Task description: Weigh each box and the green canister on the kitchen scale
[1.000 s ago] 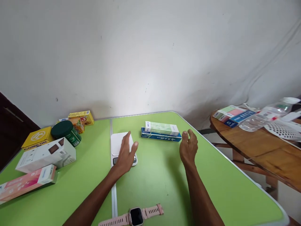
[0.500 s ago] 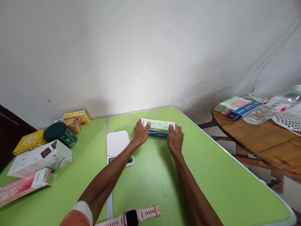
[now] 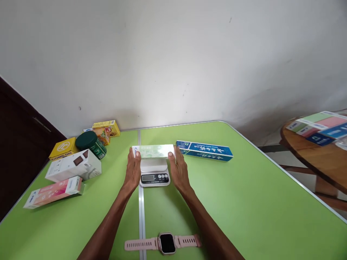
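A long pale green and white box lies across the top of a small white digital scale on the green table. My left hand grips the box's left end and my right hand grips its right end, fingers closed on it. The scale's display faces me between my wrists. A long blue box lies flat on the table just to the right.
A pink smartwatch lies near the front edge. At the left stand a pink box, a white box, a yellow box, a green jar and yellow cartons. A wooden table with boxes is at right.
Both hands took the pale green box off the blue box and carried it left onto the scale. The blue box stays where it was.
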